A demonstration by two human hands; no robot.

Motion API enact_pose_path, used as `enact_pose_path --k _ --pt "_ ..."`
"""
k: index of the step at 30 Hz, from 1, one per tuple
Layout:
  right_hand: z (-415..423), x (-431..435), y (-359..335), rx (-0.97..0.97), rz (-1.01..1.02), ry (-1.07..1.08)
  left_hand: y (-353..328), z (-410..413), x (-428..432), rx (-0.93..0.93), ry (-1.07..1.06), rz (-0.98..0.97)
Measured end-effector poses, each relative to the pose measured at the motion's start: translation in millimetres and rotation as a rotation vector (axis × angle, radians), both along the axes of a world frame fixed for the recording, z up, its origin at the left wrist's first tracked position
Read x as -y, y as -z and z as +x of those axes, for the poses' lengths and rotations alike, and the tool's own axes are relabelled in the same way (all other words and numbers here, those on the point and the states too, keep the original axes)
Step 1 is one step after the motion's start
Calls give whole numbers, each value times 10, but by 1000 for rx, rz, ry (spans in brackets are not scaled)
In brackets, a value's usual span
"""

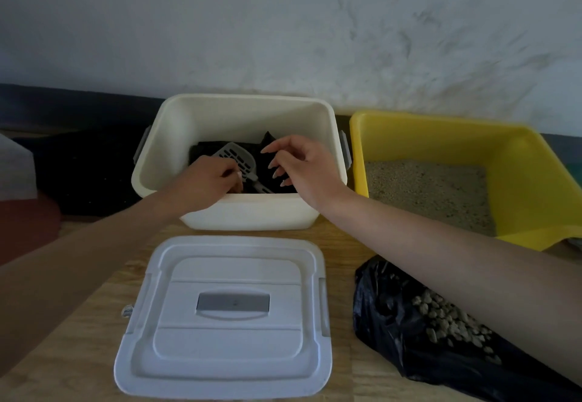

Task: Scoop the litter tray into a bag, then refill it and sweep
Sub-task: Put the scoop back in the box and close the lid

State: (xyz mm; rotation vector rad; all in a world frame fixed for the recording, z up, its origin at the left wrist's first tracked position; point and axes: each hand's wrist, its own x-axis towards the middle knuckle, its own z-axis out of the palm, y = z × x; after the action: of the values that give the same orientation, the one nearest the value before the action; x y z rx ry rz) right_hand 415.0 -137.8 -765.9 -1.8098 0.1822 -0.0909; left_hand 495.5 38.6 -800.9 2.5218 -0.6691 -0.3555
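Wooden counter (78, 354): left hand (204, 181) curled by the stiff, light scoop (236, 157), grip unclear; right hand (302, 165) open, empty; take its handle

Plenty tucked out of sight around this white bin (239, 212)

The left hand (204, 181) curls down inside, fingertips lost behind the near wall, so its grip can't be read. The grey scoop (236, 157) loses its handle end there too. The right forearm covers part of the black bag (409, 338), which the bottom edge cuts off. The yellow tray (519, 165) runs off the right edge.
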Motion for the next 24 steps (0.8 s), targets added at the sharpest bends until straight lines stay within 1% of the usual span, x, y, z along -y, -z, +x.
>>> enact_pose_path --k 3,5,8,10,14,17,20,22,24 --pt "-248 -5 -20 48 57 -55 -59 -110 13 13 -21 -140" --pt "-419 1 1 64 68 -101 -99 -216 7 105 -50 -226" --pt "-639 23 87 38 83 -117 -124 -410 -90 297 -71 -334" --pt "-761 39 182 -13 82 -119 -54 -556 -226 389 -38 -318" --pt "-952 82 427 -152 35 -75 208 -826 -525 369 -37 -264" --pt "-1065 94 617 -251 -13 -40 343 -965 -686 405 27 -225" --pt "-1155 114 780 -327 -72 -30 418 -1059 -782 449 44 -157" --pt "-1208 137 878 -347 -109 0 513 -1118 -855 423 53 -116" --pt "-1253 165 977 -368 -146 47 649 -1179 -951 336 17 -75"
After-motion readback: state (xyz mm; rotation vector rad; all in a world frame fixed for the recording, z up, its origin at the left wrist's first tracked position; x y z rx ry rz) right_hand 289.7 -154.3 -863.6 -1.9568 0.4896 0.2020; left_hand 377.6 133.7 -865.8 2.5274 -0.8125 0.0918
